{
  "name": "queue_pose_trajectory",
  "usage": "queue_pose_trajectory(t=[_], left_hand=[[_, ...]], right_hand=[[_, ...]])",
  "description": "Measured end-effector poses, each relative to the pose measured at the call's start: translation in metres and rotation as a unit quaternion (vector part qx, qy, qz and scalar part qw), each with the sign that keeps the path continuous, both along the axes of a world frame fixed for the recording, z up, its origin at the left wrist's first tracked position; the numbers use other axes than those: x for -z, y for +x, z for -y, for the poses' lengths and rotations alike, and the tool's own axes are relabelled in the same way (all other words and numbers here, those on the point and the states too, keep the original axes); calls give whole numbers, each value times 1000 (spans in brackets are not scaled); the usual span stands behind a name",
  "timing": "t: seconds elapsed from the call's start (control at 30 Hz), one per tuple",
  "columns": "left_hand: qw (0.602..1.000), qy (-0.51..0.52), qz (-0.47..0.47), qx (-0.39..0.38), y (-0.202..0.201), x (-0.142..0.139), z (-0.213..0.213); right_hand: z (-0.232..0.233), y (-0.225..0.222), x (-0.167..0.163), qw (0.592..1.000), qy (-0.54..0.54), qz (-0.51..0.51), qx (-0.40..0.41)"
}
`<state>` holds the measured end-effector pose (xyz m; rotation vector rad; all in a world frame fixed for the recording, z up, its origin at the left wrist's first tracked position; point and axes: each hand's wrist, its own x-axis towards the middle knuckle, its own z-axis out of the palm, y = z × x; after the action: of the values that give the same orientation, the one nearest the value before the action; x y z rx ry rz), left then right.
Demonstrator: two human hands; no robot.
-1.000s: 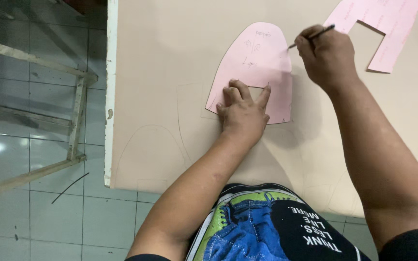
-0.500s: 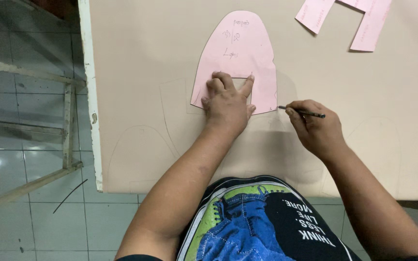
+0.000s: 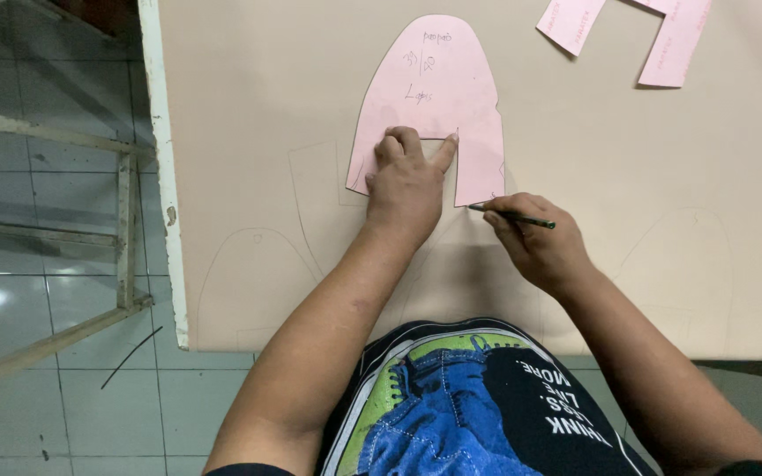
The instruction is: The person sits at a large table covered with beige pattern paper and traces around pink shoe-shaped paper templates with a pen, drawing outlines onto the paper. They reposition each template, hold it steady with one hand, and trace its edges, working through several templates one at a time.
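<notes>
**Holding the pink pattern flat, pencil at its lower corner**

Head view: my left hand (image 3: 406,181) lies flat on the pink paper pattern (image 3: 434,97), fingers spread and pressing down along the edge of the square notch cut into its bottom. The pattern is a rounded, arch-shaped piece with some handwriting near its top, and it lies on the beige sheet (image 3: 628,159) that covers the table, a little left of the sheet's middle. My right hand (image 3: 535,247) is closed around a thin dark pencil (image 3: 513,216), pinched between thumb and fingers, with the tip touching the sheet just at the pattern's lower right corner. Faint traced outlines of the same arch shape show on the sheet to the left and right of my arms. Two smaller pink paper pieces (image 3: 628,31) lie at the upper right, well apart from my hands. Left of the table's white edge I see a tiled floor (image 3: 46,291) and a wooden frame (image 3: 121,229).
</notes>
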<state>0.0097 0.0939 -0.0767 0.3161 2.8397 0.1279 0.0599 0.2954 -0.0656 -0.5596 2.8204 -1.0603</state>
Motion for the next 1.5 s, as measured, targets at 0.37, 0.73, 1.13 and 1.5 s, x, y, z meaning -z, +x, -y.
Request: queue_pose_trajectory(t=[0.37, 0.73, 1.13, 1.5], left_hand=[[993, -37, -102, 37, -3, 20, 32], [973, 207, -76, -74, -18, 6, 79], [954, 285, 18, -88, -39, 0, 117], [964, 206, 145, -85, -71, -12, 132]], right_hand=[[39, -27, -9, 996, 58, -65, -23], [70, -90, -2, 991, 42, -129, -4], [123, -90, 0, 993, -96, -41, -54], [134, -39, 0, 989, -52, -32, -137]])
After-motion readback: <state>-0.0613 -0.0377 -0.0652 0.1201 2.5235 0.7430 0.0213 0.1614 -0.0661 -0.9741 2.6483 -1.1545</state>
